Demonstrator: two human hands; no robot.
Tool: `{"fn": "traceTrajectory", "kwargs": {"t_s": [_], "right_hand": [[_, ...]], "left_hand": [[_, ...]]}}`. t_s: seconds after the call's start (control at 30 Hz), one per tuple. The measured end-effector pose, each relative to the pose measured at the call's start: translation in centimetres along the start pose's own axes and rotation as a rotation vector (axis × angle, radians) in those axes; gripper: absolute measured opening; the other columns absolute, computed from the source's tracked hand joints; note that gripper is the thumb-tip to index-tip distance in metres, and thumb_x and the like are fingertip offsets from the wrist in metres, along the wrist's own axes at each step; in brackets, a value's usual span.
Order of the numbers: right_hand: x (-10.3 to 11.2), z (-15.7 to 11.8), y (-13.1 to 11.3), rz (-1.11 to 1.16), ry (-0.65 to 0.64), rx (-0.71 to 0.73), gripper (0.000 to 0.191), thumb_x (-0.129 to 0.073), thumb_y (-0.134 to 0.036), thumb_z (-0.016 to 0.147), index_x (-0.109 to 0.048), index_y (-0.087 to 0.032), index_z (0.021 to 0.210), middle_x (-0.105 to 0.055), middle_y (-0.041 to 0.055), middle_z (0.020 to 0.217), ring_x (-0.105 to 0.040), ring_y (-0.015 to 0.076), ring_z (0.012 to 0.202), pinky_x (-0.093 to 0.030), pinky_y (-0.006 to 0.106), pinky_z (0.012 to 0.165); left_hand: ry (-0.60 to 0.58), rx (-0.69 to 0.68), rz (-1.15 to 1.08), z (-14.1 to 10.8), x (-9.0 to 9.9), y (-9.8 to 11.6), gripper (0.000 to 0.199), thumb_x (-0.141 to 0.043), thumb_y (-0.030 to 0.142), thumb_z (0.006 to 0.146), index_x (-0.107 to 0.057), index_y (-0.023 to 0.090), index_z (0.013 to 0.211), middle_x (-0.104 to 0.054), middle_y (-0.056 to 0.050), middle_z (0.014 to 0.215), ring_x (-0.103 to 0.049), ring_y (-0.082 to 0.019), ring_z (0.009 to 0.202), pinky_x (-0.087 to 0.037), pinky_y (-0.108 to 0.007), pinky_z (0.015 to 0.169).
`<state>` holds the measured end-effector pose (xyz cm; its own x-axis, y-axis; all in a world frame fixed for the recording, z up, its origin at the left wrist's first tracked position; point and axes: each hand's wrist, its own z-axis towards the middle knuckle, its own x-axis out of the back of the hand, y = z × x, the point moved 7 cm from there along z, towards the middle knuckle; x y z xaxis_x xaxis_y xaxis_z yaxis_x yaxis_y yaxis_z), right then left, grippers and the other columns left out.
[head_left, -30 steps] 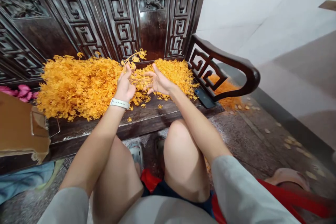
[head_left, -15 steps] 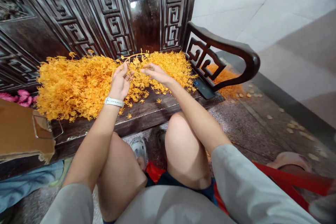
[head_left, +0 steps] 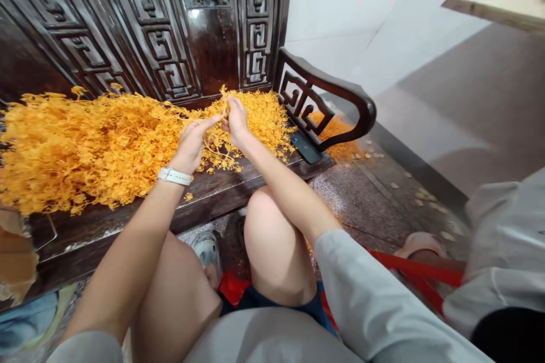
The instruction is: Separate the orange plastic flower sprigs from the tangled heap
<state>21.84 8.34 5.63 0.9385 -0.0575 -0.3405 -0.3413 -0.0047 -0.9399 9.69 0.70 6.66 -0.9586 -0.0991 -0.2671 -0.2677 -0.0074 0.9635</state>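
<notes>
Here's the right hand (head_left: 236, 123), fingers closed around a yellow sprig (head_left: 223, 91) over the bench (head_left: 221, 188)! Left hand (head_left: 189, 146) right beside it, index extended; whether it grips, I can't tell. Big yellow heap (head_left: 97, 150) leftward, smaller pile (head_left: 266, 113) towards the back-right corner, phone (head_left: 306, 148) at the front-right.
</notes>
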Motion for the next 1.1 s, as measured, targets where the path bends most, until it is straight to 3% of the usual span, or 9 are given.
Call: {"fn": "traceTrajectory", "kwargs": {"t_s": [0.1, 0.23, 0.43, 0.6, 0.83, 1.0, 1.1], "right_hand": [[-0.1, 0.2, -0.4, -0.119, -0.035, 0.109, 0.033, -0.048, -0.052, 0.107, -0.050, -0.023, 0.091, -0.044, -0.0040, 0.074, -0.040, 0.0107, 0.062, -0.038, 0.022, 0.061], [-0.8, -0.4, -1.2, -0.319, -0.088, 0.302, 0.029, -0.048, -0.031, 0.106, -0.048, -0.021, 0.079, -0.050, -0.0017, 0.079, -0.050, 0.0126, 0.078, -0.042, 0.023, 0.075], [-0.8, -1.0, -1.8, -0.444, -0.093, 0.327, 0.050, -0.042, -0.063, 0.107, -0.048, -0.022, 0.079, -0.050, -0.0007, 0.079, -0.052, 0.0154, 0.080, -0.045, 0.027, 0.079], [-1.4, -0.8, -1.9, -0.321, -0.157, 0.237, 0.061, -0.045, -0.082, 0.097, -0.053, -0.022, 0.087, -0.046, -0.0017, 0.075, -0.050, 0.0139, 0.071, -0.044, 0.026, 0.066], [-3.1, -2.0, -2.2, -0.209, -0.200, 0.174, 0.056, -0.058, -0.079, 0.094, -0.046, -0.025, 0.087, -0.039, -0.0054, 0.069, -0.044, 0.0111, 0.060, -0.040, 0.023, 0.054], [-4.0, -2.6, -2.8, -0.097, -0.251, 0.137, 0.047, -0.060, -0.068, 0.099, -0.041, -0.026, 0.088, -0.038, -0.0061, 0.068, -0.040, 0.0104, 0.055, -0.036, 0.022, 0.050], [-4.5, -2.6, -2.9, -0.039, -0.298, 0.114, 0.041, -0.060, -0.061, 0.102, -0.042, -0.025, 0.091, -0.040, -0.0054, 0.071, -0.043, 0.0100, 0.057, -0.034, 0.021, 0.050]], "left_hand": [[0.040, 0.018, -0.121, 0.5, -0.2, 0.3, 0.038, -0.092, 0.046, 0.074, -0.074, 0.018, 0.091, -0.073, -0.002, 0.087, -0.064, -0.011, 0.069, -0.048, -0.022, 0.062], [0.068, -0.080, -0.140, 1.0, -1.2, 0.2, 0.032, -0.093, 0.037, 0.074, -0.073, 0.017, 0.088, -0.070, -0.001, 0.080, -0.062, -0.010, 0.067, -0.049, -0.021, 0.065], [0.141, -0.216, -0.053, 0.8, -1.6, 0.9, 0.012, -0.078, 0.021, 0.083, -0.071, 0.016, 0.076, -0.066, 0.000, 0.071, -0.060, -0.010, 0.064, -0.047, -0.019, 0.063], [0.087, -0.049, -0.071, 0.6, -1.4, 0.5, 0.003, -0.076, 0.017, 0.083, -0.073, 0.016, 0.083, -0.057, 0.005, 0.060, -0.034, -0.004, 0.040, -0.019, -0.018, 0.039], [-0.014, 0.022, -0.142, 0.8, -0.9, 0.5, 0.014, -0.082, 0.024, 0.083, -0.071, 0.018, 0.078, -0.050, 0.006, 0.057, -0.030, -0.002, 0.038, -0.019, -0.016, 0.035], [-0.237, 0.106, -0.281, 0.5, -2.3, 0.9, 0.032, -0.083, 0.041, 0.089, -0.061, 0.020, 0.079, -0.043, 0.008, 0.056, -0.022, -0.002, 0.037, -0.022, -0.017, 0.035], [-0.256, 0.099, -0.353, 0.2, -2.8, 1.2, 0.029, -0.077, 0.040, 0.096, -0.062, 0.019, 0.082, -0.036, 0.009, 0.054, -0.018, -0.002, 0.036, -0.022, -0.016, 0.035]]}}
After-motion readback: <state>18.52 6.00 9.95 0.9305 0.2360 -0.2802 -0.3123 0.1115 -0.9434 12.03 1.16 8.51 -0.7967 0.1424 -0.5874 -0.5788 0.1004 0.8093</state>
